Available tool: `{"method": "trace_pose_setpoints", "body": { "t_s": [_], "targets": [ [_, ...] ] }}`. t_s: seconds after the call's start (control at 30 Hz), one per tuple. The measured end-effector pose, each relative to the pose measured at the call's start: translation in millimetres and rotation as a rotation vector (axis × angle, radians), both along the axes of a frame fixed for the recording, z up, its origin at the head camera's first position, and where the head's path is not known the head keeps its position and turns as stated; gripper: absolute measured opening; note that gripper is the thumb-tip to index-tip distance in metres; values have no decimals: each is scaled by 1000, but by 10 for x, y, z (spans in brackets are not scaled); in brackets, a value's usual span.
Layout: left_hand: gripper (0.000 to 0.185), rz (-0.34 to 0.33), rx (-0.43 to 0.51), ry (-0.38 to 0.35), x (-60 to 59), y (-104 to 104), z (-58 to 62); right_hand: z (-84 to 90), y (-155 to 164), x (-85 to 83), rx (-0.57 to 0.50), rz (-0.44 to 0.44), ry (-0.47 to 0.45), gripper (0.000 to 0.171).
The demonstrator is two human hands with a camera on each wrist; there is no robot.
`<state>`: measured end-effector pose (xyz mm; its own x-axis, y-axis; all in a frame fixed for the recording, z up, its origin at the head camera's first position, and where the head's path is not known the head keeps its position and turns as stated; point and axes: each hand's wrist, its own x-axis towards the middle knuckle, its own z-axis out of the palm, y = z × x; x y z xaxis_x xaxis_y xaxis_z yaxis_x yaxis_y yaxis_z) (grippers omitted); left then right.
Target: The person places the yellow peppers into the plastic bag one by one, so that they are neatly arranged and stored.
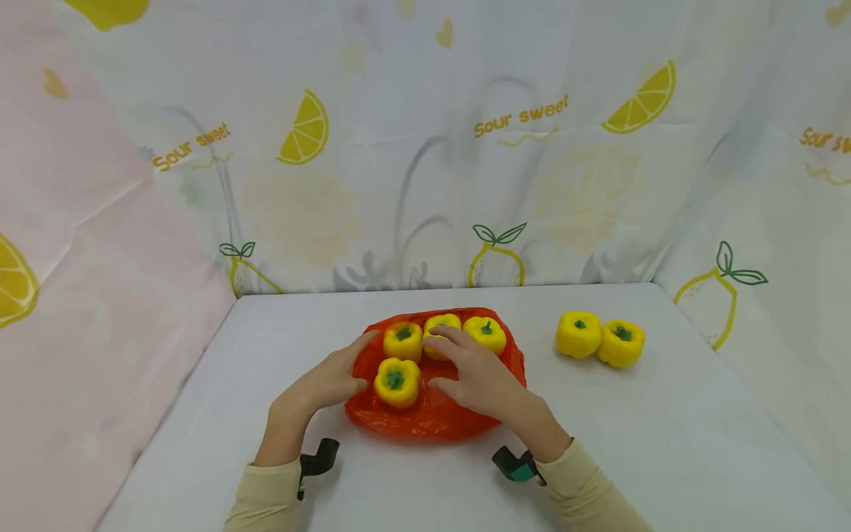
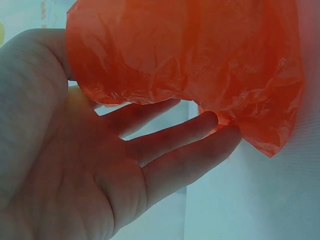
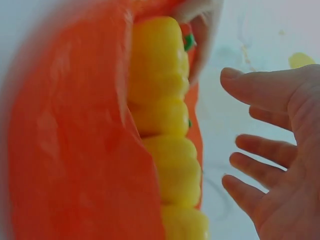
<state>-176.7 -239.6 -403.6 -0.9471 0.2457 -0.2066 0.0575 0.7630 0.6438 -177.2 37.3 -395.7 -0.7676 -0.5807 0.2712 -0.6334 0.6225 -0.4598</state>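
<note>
Head view: an orange plastic bag [image 1: 432,414] lies flat on the white desk [image 1: 665,443], near the middle. Four yellow bell peppers sit on it: three in a back row, left pepper [image 1: 402,340], middle pepper [image 1: 442,325], right pepper [image 1: 485,334], and a front pepper [image 1: 397,382] nearer the person. Left hand [image 1: 327,383] rests at the bag's left edge, fingers straight, tips touching the bag beside the left pepper; grip open, holding nothing. Left wrist view confirms: straight fingers [image 2: 175,135] under the crumpled bag edge [image 2: 200,65]. Right hand [image 1: 475,373] lies over the bag, fingers extended toward the middle pepper; grip open, relaxed, per right wrist view [image 3: 280,165]. Two more yellow peppers [image 1: 600,340] stand touching each other on the desk, well apart to the right. Lemon-print curtain [image 1: 425,148] behind.
</note>
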Motion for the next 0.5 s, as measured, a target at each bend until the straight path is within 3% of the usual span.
{"method": "trace_pose_setpoints", "body": {
  "t_s": [0.33, 0.5],
  "targets": [
    [82, -12, 1, -1, -5, 15, -5, 122, 398, -186, -67, -127, 42, 56],
    [81, -15, 3, 2, 4, 14, -6, 154, 600, -274, -30, -193, 53, 58]
  ]
}}
